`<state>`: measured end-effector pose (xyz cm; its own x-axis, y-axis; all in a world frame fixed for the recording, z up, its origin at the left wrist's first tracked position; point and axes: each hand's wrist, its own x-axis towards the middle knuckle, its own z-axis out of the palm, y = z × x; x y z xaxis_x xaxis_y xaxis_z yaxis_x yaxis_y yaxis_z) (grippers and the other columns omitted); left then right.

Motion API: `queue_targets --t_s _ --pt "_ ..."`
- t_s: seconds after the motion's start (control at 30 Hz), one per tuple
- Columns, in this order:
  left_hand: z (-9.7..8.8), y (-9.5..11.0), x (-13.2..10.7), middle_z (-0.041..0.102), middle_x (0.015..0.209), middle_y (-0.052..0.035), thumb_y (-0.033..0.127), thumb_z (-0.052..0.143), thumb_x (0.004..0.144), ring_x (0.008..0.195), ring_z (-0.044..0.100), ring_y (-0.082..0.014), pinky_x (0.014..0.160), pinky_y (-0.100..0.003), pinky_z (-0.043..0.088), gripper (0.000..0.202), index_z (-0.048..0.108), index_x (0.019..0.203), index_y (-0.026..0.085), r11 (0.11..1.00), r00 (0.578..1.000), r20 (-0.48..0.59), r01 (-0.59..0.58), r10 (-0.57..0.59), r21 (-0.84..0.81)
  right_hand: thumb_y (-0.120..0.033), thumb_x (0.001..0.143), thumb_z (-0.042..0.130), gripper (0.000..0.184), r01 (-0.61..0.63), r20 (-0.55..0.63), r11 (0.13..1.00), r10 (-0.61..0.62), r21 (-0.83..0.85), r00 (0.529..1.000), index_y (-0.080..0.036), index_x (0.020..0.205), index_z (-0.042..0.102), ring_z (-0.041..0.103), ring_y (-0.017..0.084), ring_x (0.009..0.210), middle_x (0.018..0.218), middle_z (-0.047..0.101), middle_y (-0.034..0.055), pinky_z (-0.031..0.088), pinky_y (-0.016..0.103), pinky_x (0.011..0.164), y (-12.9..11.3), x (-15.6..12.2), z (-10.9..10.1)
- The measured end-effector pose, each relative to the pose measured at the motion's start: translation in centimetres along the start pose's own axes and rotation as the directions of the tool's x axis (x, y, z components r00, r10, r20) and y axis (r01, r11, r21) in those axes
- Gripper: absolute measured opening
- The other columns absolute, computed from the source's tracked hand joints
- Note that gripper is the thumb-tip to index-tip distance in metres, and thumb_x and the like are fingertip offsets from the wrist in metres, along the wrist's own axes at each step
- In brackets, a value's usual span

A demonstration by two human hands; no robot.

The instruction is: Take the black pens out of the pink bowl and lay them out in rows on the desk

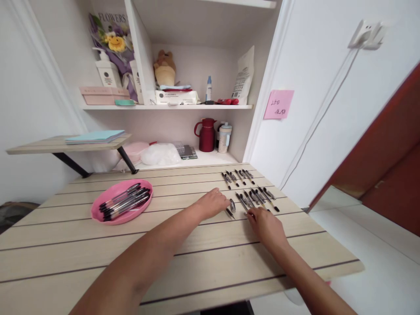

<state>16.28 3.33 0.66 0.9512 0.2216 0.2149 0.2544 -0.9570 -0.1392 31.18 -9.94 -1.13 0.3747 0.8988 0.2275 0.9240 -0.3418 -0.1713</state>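
Observation:
Both my hands rest on a pale wooden slatted table [183, 258]. My left hand [213, 204] lies palm down, its fingers closed on a black pen [231, 209] near the tips. My right hand [266, 226] pinches the near end of another pen in a row of several black pens [257, 197] laid side by side. A second row of pens [238, 177] lies farther back. A pink oval tray [122, 201] at the left holds several more black pens.
Behind the table are white shelves with a red jug [206, 134], a cup [225, 137], a plush toy [165, 68], bottles and boxes. A small raised shelf [65, 143] carries notebooks. A pink note [278, 104] sticks to the right wall. The table's right edge drops off.

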Motion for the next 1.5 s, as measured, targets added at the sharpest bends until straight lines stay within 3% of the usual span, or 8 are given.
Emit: queue_targets --t_s 0.07,0.2,0.47,0.63,0.9,1.1,1.2,1.5 --pt "-1.1 -0.4 -0.2 0.064 0.083 -0.0048 0.008 0.047 0.074 0.088 0.056 -0.0159 0.091 -0.032 0.031 0.013 0.057 0.076 0.018 0.942 0.976 0.033 0.216 -0.214 -0.257 -0.029 0.084 0.040 0.024 0.032 -0.008 0.999 -0.032 -0.007 0.999 -0.021 0.080 0.062 0.057 0.015 0.072 0.083 0.063 0.0053 0.029 0.023 0.054 -0.6 0.4 -0.2" --pt "-2.7 -1.3 -0.2 0.064 0.092 -0.0054 0.017 0.050 0.073 0.092 0.057 -0.0192 0.082 -0.033 0.040 0.013 0.056 0.083 0.019 0.668 0.832 0.155 0.525 -0.532 -0.528 -0.028 0.084 0.039 0.025 0.066 -0.012 0.997 -0.067 -0.035 0.998 -0.019 0.077 0.061 0.058 0.015 0.073 0.083 0.062 0.0062 0.031 0.023 0.056 -1.8 1.0 -0.4" --pt "-0.9 2.2 0.0 0.063 0.055 -0.0058 0.017 0.053 0.069 0.052 0.062 -0.0137 0.049 -0.022 0.050 0.007 0.054 0.066 0.010 0.176 0.625 0.579 0.744 -0.523 -0.645 -0.028 0.085 0.038 0.026 0.073 0.011 0.994 -0.072 -0.082 0.997 -0.016 0.077 0.060 0.060 0.018 0.076 0.083 0.063 0.0094 0.034 0.024 0.058 -3.0 1.8 0.3" --pt "-0.1 3.3 1.0 0.061 0.051 -0.0083 0.016 0.054 0.068 0.053 0.063 -0.0158 0.051 -0.024 0.052 0.016 0.051 0.054 0.010 0.062 0.559 0.670 0.788 -0.489 -0.612 -0.026 0.084 0.039 0.024 0.030 0.040 0.996 -0.026 -0.084 0.999 -0.016 0.078 0.060 0.060 0.018 0.076 0.085 0.063 0.0103 0.034 0.025 0.058 -1.6 1.4 0.0" --pt "0.3 2.8 2.4 0.065 0.059 -0.0095 0.024 0.046 0.077 0.048 0.061 -0.0142 0.050 -0.025 0.049 0.022 0.059 0.068 0.009 0.271 0.599 0.583 0.787 -0.549 -0.554 -0.027 0.083 0.040 0.022 -0.022 0.059 0.997 0.027 -0.071 0.998 -0.019 0.080 0.060 0.059 0.018 0.076 0.087 0.063 0.0085 0.034 0.026 0.058 0.3 1.0 -0.3" --pt "-0.7 2.5 2.2 0.062 0.104 -0.0052 0.021 0.046 0.077 0.095 0.057 -0.0175 0.078 -0.027 0.043 0.025 0.060 0.098 0.023 0.667 0.794 0.246 0.603 -0.556 -0.438 -0.028 0.083 0.040 0.023 0.002 0.065 0.998 0.002 -0.056 0.998 -0.019 0.080 0.061 0.059 0.018 0.078 0.086 0.062 0.0082 0.033 0.025 0.058 0.4 1.3 -0.1" --pt "-1.2 3.0 2.5 0.061 0.102 -0.0041 0.022 0.046 0.077 0.097 0.055 -0.0193 0.079 -0.027 0.041 0.024 0.062 0.094 0.023 0.799 0.871 0.185 0.492 -0.456 -0.346 -0.026 0.083 0.041 0.023 0.038 0.101 0.998 -0.033 -0.055 0.994 -0.016 0.076 0.061 0.059 0.018 0.079 0.087 0.062 0.0097 0.033 0.024 0.058 -0.3 1.6 0.2" --pt "-1.5 3.6 4.2 0.064 0.088 -0.0104 0.018 0.046 0.075 0.087 0.058 -0.0226 0.069 -0.029 0.041 0.018 0.064 0.077 0.014 0.944 0.945 0.171 0.304 -0.280 -0.130 -0.019 0.076 0.047 0.012 0.051 0.039 0.998 -0.053 0.033 0.998 -0.017 0.073 0.059 0.057 0.015 0.071 0.078 0.062 0.0064 0.029 0.022 0.055 -0.2 1.4 0.3"
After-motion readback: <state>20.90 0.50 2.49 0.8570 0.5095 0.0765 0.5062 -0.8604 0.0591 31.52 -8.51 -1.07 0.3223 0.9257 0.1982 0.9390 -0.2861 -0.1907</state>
